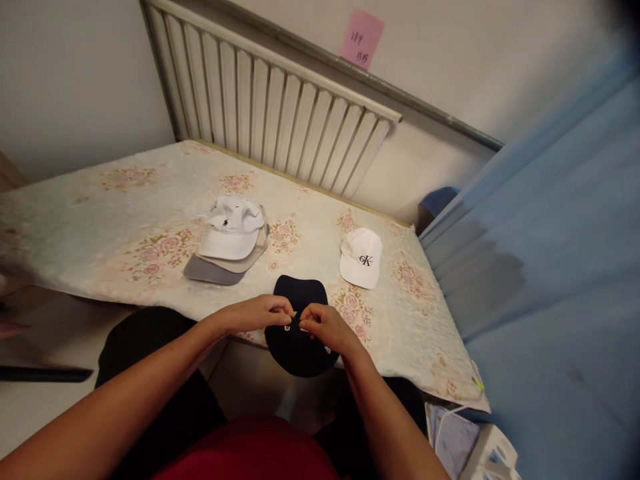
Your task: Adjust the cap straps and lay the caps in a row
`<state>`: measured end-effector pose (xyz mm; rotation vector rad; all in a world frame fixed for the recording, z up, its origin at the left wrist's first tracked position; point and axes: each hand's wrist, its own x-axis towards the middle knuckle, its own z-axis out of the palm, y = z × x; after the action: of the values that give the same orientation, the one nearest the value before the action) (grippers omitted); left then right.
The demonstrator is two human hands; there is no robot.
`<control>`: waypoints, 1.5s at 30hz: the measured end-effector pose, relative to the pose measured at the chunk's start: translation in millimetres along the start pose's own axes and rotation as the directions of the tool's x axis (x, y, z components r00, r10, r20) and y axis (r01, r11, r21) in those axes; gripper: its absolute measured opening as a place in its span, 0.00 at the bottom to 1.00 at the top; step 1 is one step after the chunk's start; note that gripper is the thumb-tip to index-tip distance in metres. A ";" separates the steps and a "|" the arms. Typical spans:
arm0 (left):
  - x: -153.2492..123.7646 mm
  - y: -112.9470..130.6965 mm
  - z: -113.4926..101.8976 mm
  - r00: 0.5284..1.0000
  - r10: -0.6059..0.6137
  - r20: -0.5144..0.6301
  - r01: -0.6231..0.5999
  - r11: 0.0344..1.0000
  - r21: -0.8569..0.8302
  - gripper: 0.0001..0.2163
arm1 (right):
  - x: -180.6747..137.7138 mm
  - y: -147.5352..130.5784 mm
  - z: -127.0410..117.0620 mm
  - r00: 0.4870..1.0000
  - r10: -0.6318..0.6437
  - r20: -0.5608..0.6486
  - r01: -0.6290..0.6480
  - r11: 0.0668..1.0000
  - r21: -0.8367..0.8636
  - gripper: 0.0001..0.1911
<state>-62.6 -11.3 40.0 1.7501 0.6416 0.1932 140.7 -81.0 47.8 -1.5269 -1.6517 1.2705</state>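
A black cap (302, 360) lies at the near edge of the table, its brim (300, 290) toward the far side and its crown reaching past the edge. Small light marks show on the cap's front. My left hand (265, 313) is over the front of the cap from the left, thumb and forefinger pinched, with a small pale speck at the tips. From the right, my right hand (325, 325) pinches close to the same spot, its fingertips at the cap's front. Whatever lies between the fingers of either hand is too small to name.
A pile of caps, with a white cap (233, 227) on top of a beige and a grey one, sits left. A white cap with black letters (361, 259) lies right. The flowered tablecloth (305, 247) meets a radiator (270, 100) behind; a blue curtain (550, 267) hangs right.
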 end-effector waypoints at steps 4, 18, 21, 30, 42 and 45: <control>5.1 6.8 3.2 0.999 -0.026 0.034 0.020 0.987 0.157 0.08 | -12.0 3.7 -5.0 0.995 -0.027 -0.099 0.024 0.999 -0.025 0.03; 14.2 3.5 3.4 0.994 -0.014 -0.113 0.005 0.997 -0.083 0.08 | -63.3 111.6 4.6 0.745 0.334 -0.577 -0.020 0.876 0.483 0.20; 20.0 12.5 5.1 0.985 -0.020 -0.171 -0.010 0.984 -0.177 0.09 | -70.0 123.4 40.6 0.858 0.380 -0.344 -0.157 0.834 0.529 0.16; 39.6 61.6 8.1 0.899 -0.045 -0.437 -0.186 0.863 -0.470 0.11 | -39.1 83.4 72.4 0.962 0.267 -0.056 -0.146 0.676 0.723 0.29; 45.2 96.5 14.0 0.876 -0.067 -0.477 -0.394 0.471 -0.790 0.05 | -6.1 35.2 11.7 0.936 0.117 -0.332 0.221 0.537 0.814 0.34; 44.1 97.8 14.7 0.894 -0.078 -0.441 -0.369 0.431 -0.823 0.12 | -3.6 32.6 5.7 0.919 0.131 -0.373 0.247 0.548 0.800 0.39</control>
<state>11.9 -15.4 118.5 0.6648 0.5151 0.9077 150.7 -88.9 17.1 -0.9780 -0.6074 1.3081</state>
